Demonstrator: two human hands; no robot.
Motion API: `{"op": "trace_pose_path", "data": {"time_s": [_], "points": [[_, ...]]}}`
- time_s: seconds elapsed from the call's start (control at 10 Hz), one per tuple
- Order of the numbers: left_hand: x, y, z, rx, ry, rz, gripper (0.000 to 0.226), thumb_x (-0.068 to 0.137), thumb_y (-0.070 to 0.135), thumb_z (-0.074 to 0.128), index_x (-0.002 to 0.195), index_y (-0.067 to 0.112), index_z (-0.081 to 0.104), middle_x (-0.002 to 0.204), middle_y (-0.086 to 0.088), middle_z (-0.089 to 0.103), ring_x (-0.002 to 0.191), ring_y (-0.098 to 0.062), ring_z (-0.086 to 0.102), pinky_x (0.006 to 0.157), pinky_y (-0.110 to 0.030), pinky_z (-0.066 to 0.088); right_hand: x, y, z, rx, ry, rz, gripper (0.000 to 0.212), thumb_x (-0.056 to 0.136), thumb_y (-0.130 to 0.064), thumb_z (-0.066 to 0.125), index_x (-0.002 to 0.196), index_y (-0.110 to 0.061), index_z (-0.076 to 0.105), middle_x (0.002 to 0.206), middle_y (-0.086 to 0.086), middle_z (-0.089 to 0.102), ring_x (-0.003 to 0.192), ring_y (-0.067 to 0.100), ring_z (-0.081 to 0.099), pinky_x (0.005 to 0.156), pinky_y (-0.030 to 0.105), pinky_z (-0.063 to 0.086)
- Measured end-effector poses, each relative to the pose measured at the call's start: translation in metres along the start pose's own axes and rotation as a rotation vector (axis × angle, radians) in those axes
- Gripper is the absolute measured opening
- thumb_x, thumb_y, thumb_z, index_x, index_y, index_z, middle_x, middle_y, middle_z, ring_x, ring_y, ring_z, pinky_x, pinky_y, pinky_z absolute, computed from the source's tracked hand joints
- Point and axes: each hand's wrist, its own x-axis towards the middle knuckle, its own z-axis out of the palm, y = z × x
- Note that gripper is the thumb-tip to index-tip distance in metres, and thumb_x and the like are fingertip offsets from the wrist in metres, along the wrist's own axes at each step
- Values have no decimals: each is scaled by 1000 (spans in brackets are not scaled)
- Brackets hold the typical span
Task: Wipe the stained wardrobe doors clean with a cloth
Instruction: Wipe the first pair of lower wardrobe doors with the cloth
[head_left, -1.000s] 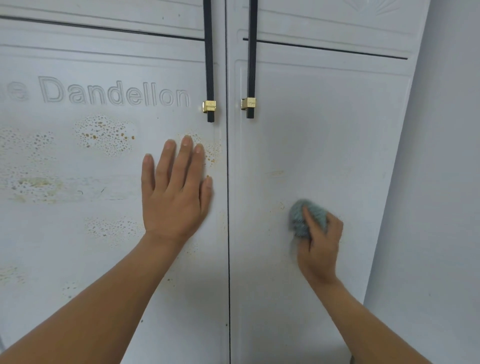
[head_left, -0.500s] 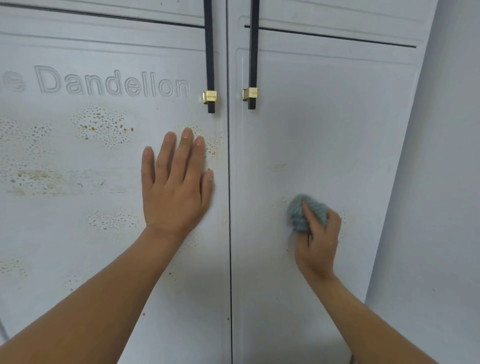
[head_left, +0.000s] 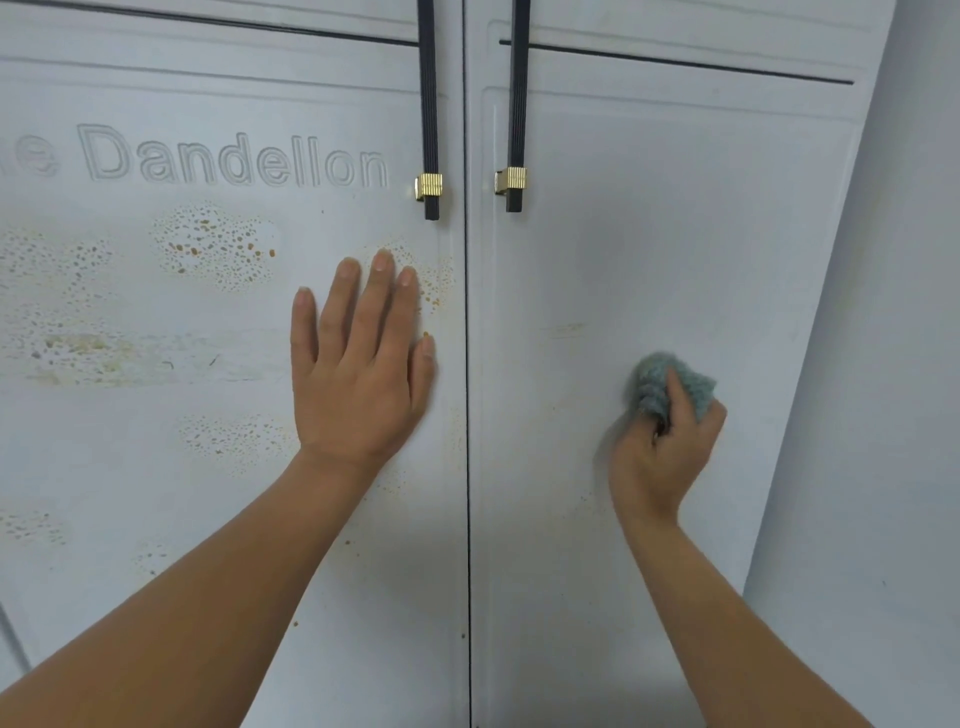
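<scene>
Two pale wardrobe doors fill the view. The left door (head_left: 156, 467) carries raised lettering and several patches of yellow-brown speckled stain (head_left: 215, 249). My left hand (head_left: 358, 364) lies flat against it near the centre seam, fingers straight and pointing up. The right door (head_left: 649, 234) shows only a faint smear (head_left: 563, 328). My right hand (head_left: 660, 452) grips a bunched grey-blue cloth (head_left: 654, 384) and presses it to the right door, below and right of the smear.
Two black ribbed handles with gold clips, the left handle (head_left: 429, 130) and the right handle (head_left: 517, 130), hang either side of the seam. A plain white wall (head_left: 893, 364) adjoins the right door's edge.
My right hand with the cloth has shifted to the right across the right door. The left hand has stayed pressed in place. The view has tilted slightly.
</scene>
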Motion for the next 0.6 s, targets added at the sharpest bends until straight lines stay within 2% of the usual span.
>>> {"op": "trace_pose_path", "data": {"time_s": [0.1,0.2,0.3,0.4,0.5,0.6], "points": [[0,0,-1,1,-1,1,54,104,32,56,153,11,52,160,-10,48,150,-33,42,118,-60,36,5,-9,8,-32,0,-39,49,90,2,46,137,-5,58,131,13,44,124,33,47,102,10,35],[0,0,-1,-3,-8,-9,54,104,33,56,153,12,52,160,-10,48,150,-32,41,119,-60,35,-40,8,10,-134,-224,-443,46,91,-2,45,134,-5,61,127,13,45,118,28,42,103,35,41],[0,0,-1,-8,-13,-6,54,104,33,55,153,12,52,160,-10,47,150,-33,41,119,-60,35,-64,25,-5,-148,-494,-769,36,97,-6,51,131,-6,64,128,8,48,116,30,47,101,35,46],[0,1,-1,-10,-19,-7,54,104,32,56,154,11,51,161,-10,46,151,-33,40,119,-60,35,-56,28,-10,-144,-505,-780,36,99,-6,48,132,-5,62,127,11,49,115,32,49,101,38,47],[0,1,-2,-9,-24,-7,54,104,32,55,154,12,51,161,-10,46,151,-33,40,119,-60,34,-10,-1,6,-132,-181,-430,50,87,6,49,135,-6,59,124,17,46,115,33,46,103,32,42],[-1,0,-2,-5,-14,-6,53,105,32,55,154,12,51,160,-10,47,151,-32,41,119,-60,35,4,-14,15,-128,-120,-281,55,83,12,48,133,-6,62,128,21,48,120,32,45,107,21,36]]}}
